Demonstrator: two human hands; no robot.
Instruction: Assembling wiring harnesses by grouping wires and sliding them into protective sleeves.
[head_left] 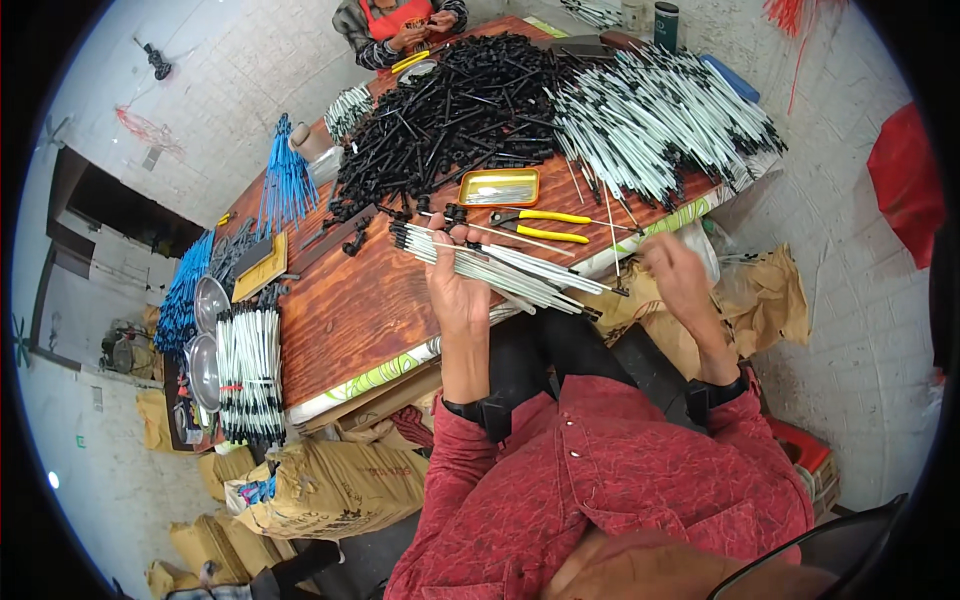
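A bundle of slim white rods with black end fittings [500,268] lies across the palm of my left hand [460,285], its fingers closed around it. The rods slant down to the right past the table's front edge. To the right of the bundle, my right hand [675,270] is raised with its fingers curled together. Its fingertips are close to the black tip of a thin rod [628,213]; whatever they pinch is too small to make out. Just beyond the bundle are yellow-handled pliers [555,226] and a yellow-rimmed tin [500,188] holding thin metal pieces.
Black plastic parts [450,110] are heaped on the wooden table [350,320]. White rods [660,120] pile up at right; bundled ones [250,365] stand at left near blue rods [285,180]. A co-worker [395,30] sits across. A brown sack [335,485] is below.
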